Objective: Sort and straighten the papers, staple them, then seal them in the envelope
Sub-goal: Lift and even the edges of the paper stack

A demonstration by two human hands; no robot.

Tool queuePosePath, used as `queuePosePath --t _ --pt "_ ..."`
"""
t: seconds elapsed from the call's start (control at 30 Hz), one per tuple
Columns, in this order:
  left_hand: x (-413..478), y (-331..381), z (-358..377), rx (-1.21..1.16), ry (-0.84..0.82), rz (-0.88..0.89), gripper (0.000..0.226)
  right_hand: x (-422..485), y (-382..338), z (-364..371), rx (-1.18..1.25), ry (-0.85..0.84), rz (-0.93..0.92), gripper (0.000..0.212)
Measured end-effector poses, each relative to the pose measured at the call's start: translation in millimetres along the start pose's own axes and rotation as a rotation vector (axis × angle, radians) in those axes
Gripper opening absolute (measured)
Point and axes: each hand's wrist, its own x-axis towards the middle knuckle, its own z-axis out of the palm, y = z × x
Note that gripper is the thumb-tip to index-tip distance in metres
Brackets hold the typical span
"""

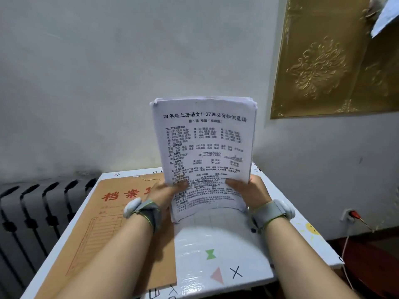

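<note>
Both hands grip the papers [205, 147], stack held upright above the bench [226, 244], printed side toward the camera, long axis vertical; left hand [166, 190] closed on the lower left edge with thumb over the front sheet, right hand [248, 188] closed on the lower right edge, thumb likewise on the print. Top edges look slightly uneven, several sheet corners stagger at the upper left, so straightening reads as not finished; likely next is tapping the bottom edge down on the bench to square it. Bottom of the stack hangs just over the bench, between the wrists, curling a bit toward the person. Envelope [121, 223] lies flat on the bench to the left of the stack, under and beside the left forearm, long axis running away from the person, so the left hand is the nearer one to it; its string tie shows near the far end. No stapler visible anywhere in view, may be off frame or behind the papers. Fingers behind the stack hidden, sheet count cannot tell, envelope's right edge partly covered by the left arm. Both wrists carry grey bands [149, 212]. Radiator [38, 212] sits left of the bench
</note>
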Motion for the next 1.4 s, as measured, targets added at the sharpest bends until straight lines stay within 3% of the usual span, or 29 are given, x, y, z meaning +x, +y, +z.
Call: queuePosePath --t 0.13,0.3,0.47,0.53,0.6,0.73,0.83,0.97,1.03,1.17,1.33,1.4 --pt "2 -5 2 -0.07 -0.065 -0.025 0.047 5 8 -2 -0.116 0.06 -0.011 0.016" --pt "4 -6 13 0.225 0.031 0.147 0.017 9 8 4 -0.101 0.112 -0.034 0.01" --pt "-4 -21 15 0.56 0.113 0.151 0.022 7 24 1 -0.051 0.198 0.033 0.005" --pt "-2 -18 11 0.554 0.168 0.168 0.024 5 18 1 -0.024 0.191 0.005 0.009" --pt "0 -16 11 0.52 0.122 0.163 0.019 7 15 0 -0.041 0.16 -0.012 0.014" --pt "-5 -26 17 0.763 0.088 0.139 0.023 5 20 -1 -0.067 0.193 0.011 0.016" --pt "-3 -26 13 0.558 0.073 0.128 0.014 6 24 -5 -0.105 0.227 0.013 0.011" --pt "-1 -25 10 0.517 -0.024 0.093 0.008 9 21 -6 -0.132 0.202 0.078 0.006" --pt "0 -19 9 0.32 -0.019 0.033 0.004 6 14 -4 -0.038 0.207 0.091 0.013" --pt "1 -9 1 -0.321 -0.002 -0.079 0.024 4 8 4 0.268 0.263 0.187 0.015" --pt "-17 -14 24 -0.591 -0.159 -0.125 0.035 6 28 35 0.46 0.291 0.301 0.01" --pt "-23 -17 40 -0.571 -0.121 -0.069 0.033 -3 34 54 0.48 0.276 0.32 0.011"
